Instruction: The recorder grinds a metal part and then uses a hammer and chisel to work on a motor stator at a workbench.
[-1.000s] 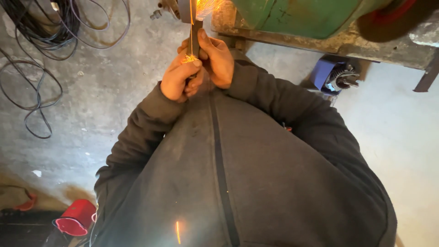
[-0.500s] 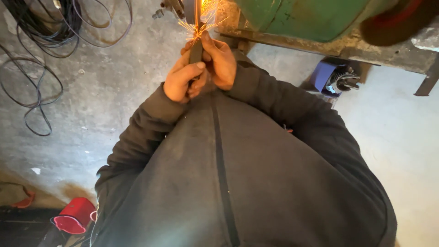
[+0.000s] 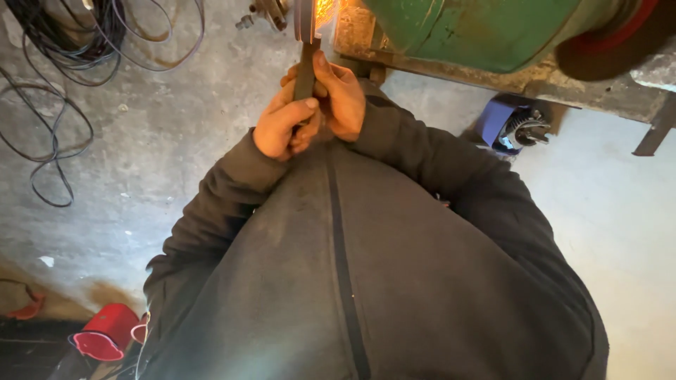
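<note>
both the left hand (image 3: 282, 127) and right hand (image 3: 341, 98) were clamped around a flat metal bar (image 3: 305, 67), stiff and likely hot at its far tip beyond them against the green grinder (image 3: 479, 32), best gripped low.

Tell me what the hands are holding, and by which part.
Both hands, left and right, clasp a flat dark metal bar by its lower end.

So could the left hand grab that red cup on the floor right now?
Probably not. The left hand is wrapped around the metal bar up at the grinder; the red cup sits far down by the person's side.
</note>
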